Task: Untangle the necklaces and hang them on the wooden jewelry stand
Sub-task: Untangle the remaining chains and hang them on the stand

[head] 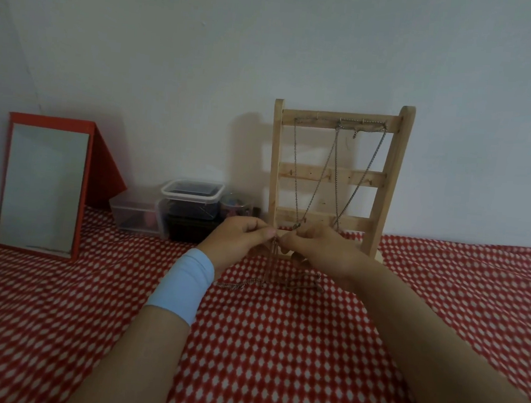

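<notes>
Bare forearms, with a pale blue wristband (183, 285) on the left wrist.

Matt bare-wood jewelry stand (334, 175), thin metal chains (295, 172), patterned cloth (277, 347), clear glossy plastic tubs (191, 194).

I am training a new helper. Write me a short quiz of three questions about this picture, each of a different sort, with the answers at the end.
1. True or false: necklaces already hang from the top bar of the wooden jewelry stand.
2. Which wrist wears the light blue wristband? A) left B) right C) both
3. Fill in: the left hand and the right hand together pinch a ____ in front of the stand.

Key: 1 true. 2 A. 3 tangled necklace; its lower part lies on the checked cloth.
</notes>
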Motion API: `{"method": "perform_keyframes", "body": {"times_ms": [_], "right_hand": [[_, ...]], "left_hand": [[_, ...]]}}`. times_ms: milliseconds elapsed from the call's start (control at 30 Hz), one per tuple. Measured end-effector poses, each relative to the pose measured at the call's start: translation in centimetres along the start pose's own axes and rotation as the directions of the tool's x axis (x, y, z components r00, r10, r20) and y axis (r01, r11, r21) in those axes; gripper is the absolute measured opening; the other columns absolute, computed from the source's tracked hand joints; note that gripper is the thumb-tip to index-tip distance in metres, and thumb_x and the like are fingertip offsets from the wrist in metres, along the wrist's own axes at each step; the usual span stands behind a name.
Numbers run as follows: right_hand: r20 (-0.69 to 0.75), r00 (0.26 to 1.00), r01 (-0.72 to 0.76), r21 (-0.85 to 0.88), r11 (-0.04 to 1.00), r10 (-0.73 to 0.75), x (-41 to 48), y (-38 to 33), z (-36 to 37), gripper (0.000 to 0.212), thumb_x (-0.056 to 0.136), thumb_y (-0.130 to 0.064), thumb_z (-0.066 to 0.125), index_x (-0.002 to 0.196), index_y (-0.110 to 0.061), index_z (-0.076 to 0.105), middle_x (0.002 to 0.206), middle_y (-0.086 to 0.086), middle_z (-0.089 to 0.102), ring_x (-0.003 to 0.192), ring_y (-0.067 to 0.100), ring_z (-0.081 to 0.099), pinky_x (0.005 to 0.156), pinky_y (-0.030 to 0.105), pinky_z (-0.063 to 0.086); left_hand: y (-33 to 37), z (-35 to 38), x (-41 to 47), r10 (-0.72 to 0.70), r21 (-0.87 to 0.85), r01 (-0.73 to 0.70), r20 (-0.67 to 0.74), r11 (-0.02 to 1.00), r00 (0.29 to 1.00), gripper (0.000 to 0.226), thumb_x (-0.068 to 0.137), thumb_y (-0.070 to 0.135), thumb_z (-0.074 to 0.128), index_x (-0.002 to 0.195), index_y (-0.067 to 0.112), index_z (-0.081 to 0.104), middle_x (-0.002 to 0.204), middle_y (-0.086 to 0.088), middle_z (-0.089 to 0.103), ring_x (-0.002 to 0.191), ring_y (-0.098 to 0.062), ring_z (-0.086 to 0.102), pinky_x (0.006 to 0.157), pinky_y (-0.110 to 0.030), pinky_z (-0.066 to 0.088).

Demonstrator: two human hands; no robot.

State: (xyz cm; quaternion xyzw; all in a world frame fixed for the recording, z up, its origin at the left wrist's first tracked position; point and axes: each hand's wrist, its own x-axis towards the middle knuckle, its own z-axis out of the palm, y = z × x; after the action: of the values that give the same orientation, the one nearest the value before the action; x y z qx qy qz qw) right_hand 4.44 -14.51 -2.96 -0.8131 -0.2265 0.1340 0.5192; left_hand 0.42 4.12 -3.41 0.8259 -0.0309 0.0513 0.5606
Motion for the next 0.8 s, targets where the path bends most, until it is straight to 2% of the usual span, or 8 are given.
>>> {"method": "perform_keyframes", "body": {"times_ms": [67,167,267,333,500,667,733,800], "right_hand": [[0.014,1.0,-0.006,0.039,0.999,0.006,-0.1,0.1,0.0,0.033,0.099,-0.03,0.062,0.097,-0.001,0.076,0.08,0.009,0.067,0.07,0.014,0.059,0.066,0.025,0.052],[0.026,1.0,-0.018,0.126,0.992,0.014,0.0,0.3,-0.1,0.033,0.1,-0.032,0.062,0.101,-0.002,0.077,0.092,0.013,0.074,0.07,0.017,0.059,0.064,0.027,0.051],[0.057,0.998,-0.05,0.232,0.972,0.038,0.2,0.4,-0.4,0.031,0.101,-0.032,0.061,0.107,-0.006,0.077,0.1,0.006,0.076,0.07,0.014,0.06,0.066,0.029,0.052],[0.077,0.996,-0.063,0.253,0.965,0.045,0.3,0.5,-0.5,0.031,0.101,-0.032,0.061,0.107,-0.006,0.076,0.09,0.002,0.075,0.071,0.014,0.059,0.066,0.029,0.052],[0.043,0.997,-0.079,0.259,0.963,0.07,0.3,0.5,-0.4,0.027,0.1,-0.029,0.063,0.108,-0.006,0.076,0.097,0.004,0.074,0.07,0.013,0.06,0.063,0.026,0.053],[0.036,0.988,-0.155,0.271,0.95,0.15,0.5,0.7,-0.2,0.029,0.098,-0.029,0.066,0.11,-0.004,0.074,0.092,0.005,0.072,0.069,0.013,0.06,0.07,0.03,0.053],[0.038,0.975,-0.221,0.208,0.953,0.218,0.6,0.6,-0.1,0.03,0.094,-0.031,0.068,0.106,-0.003,0.073,0.084,0.004,0.068,0.067,0.014,0.058,0.065,0.028,0.05],[0.011,0.961,-0.278,0.051,0.959,0.278,0.5,0.5,0.2,0.03,0.092,-0.033,0.067,0.099,-0.005,0.072,0.077,0.004,0.064,0.063,0.014,0.054,0.059,0.025,0.046]], "left_hand": [[-0.2,0.2,0.1,0.015,0.05,-0.014,-0.017,0.999,1.0,0.014,0.095,0.025,0.061,0.094,0.02,0.073,0.09,0.005,0.075,0.086,-0.009,0.069,0.085,-0.028,0.054],[0.3,0.3,0.1,0.065,0.02,-0.064,-0.055,0.998,0.996,0.009,0.095,0.018,0.062,0.1,0.019,0.069,0.092,0.005,0.075,0.078,-0.004,0.069,0.07,-0.017,0.052],[0.7,0.1,-0.1,0.098,0.054,-0.095,-0.051,0.994,0.994,0.009,0.09,0.023,0.068,0.098,0.022,0.071,0.091,0.008,0.075,0.081,-0.002,0.07,0.071,-0.013,0.053],[0.8,0.3,-0.3,0.11,0.1,-0.105,-0.044,0.989,0.993,0.012,0.082,0.021,0.078,0.091,0.027,0.073,0.088,0.01,0.074,0.082,0.002,0.069,0.072,-0.008,0.051],[0.8,0.2,-0.4,0.132,0.158,-0.118,-0.084,0.98,0.988,0.015,0.081,0.016,0.078,0.094,0.022,0.077,0.089,0.01,0.075,0.083,0.002,0.069,0.074,-0.008,0.051],[1.0,0.2,-0.2,0.17,0.31,-0.137,-0.082,0.941,0.982,0.014,0.08,0.019,0.077,0.091,0.029,0.077,0.086,0.015,0.074,0.081,0.006,0.066,0.079,-0.011,0.052],[0.8,0.2,-0.2,0.195,0.322,-0.161,-0.076,0.933,0.978,0.014,0.079,0.018,0.076,0.089,0.028,0.076,0.086,0.013,0.072,0.079,0.007,0.064,0.075,-0.01,0.051],[0.6,0.5,-0.4,0.206,0.333,-0.179,-0.046,0.926,0.978,0.015,0.079,0.014,0.075,0.086,0.027,0.073,0.083,0.013,0.069,0.073,0.009,0.06,0.067,-0.006,0.047]]}}
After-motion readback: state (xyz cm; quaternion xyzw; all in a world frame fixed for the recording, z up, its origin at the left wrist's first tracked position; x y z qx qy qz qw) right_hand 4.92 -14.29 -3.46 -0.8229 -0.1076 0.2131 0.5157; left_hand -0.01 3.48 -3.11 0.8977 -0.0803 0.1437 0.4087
